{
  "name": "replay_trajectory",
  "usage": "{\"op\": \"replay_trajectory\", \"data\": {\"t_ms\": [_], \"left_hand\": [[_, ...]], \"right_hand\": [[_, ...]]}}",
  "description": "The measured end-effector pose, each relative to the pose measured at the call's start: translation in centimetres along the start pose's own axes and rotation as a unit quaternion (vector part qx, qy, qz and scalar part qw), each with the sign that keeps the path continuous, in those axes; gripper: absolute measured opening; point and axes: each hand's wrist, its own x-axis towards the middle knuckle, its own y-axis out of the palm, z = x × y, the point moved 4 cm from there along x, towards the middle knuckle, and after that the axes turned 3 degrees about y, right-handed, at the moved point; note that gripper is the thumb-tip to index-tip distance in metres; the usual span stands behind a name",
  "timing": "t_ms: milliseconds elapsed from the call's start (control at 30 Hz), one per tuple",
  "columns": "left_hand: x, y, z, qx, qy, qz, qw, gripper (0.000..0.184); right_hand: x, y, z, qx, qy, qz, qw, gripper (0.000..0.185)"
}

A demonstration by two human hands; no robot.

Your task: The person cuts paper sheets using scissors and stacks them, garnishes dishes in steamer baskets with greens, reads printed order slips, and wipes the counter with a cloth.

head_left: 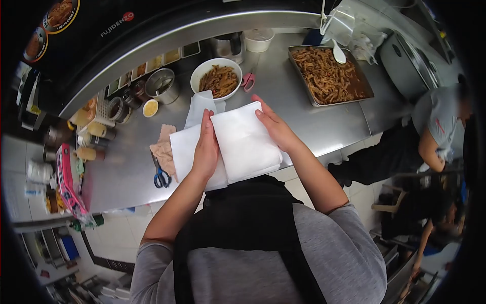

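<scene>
A stack of white paper sheets (245,142) is between my two hands, just over the near edge of the steel counter. My right hand (276,126) grips its upper right corner, the thumb lying on top and the fingers behind. Along the left edge, my left hand (206,149) is pressed with its fingers together. More white paper (186,149) lies beneath and to the left of that hand. Beyond the stack stands a white bowl (194,80) of brown cooked strips, with pink-handled scissors (248,82) at its right.
A metal tray (330,104) of brown food with a white spoon (338,52) sits at the right. Blue-handled scissors (162,178) and a beige cloth (163,147) lie at the left. Nearby are a steel pot (162,85) and several bottles. Two other people are at the right.
</scene>
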Motion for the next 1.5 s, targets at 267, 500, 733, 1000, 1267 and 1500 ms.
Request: {"op": "replay_trajectory", "data": {"t_ms": [267,500,733,1000,1267,1500], "left_hand": [[-2.4,1.5,0.0,0.08,0.076,-0.129,0.985,0.055],[5.1,-7.4,-5.8,0.427,0.076,-0.159,0.887,0.042],[15.1,-18.0,1.6,0.716,-0.191,0.063,0.669,0.044],[14.0,-17.9,3.0,0.669,-0.133,0.085,0.727,0.039],[8.3,-13.0,-11.8,0.455,0.107,0.077,0.881,0.018],[-0.7,-4.6,-19.0,0.492,0.139,0.306,0.803,0.022]], "right_hand": [[-1.0,0.1,0.0,0.005,-0.023,-0.06,0.998,0.056],[-4.6,0.0,6.6,-0.407,-0.27,-0.106,0.866,0.053],[-6.4,6.5,5.4,-0.574,-0.264,-0.016,0.775,0.053],[-5.9,7.4,1.6,-0.648,-0.191,-0.05,0.735,0.055],[-6.1,8.2,5.8,-0.594,-0.17,-0.14,0.773,0.06],[-2.4,14.5,13.8,-0.393,-0.298,-0.015,0.87,0.077]]}}
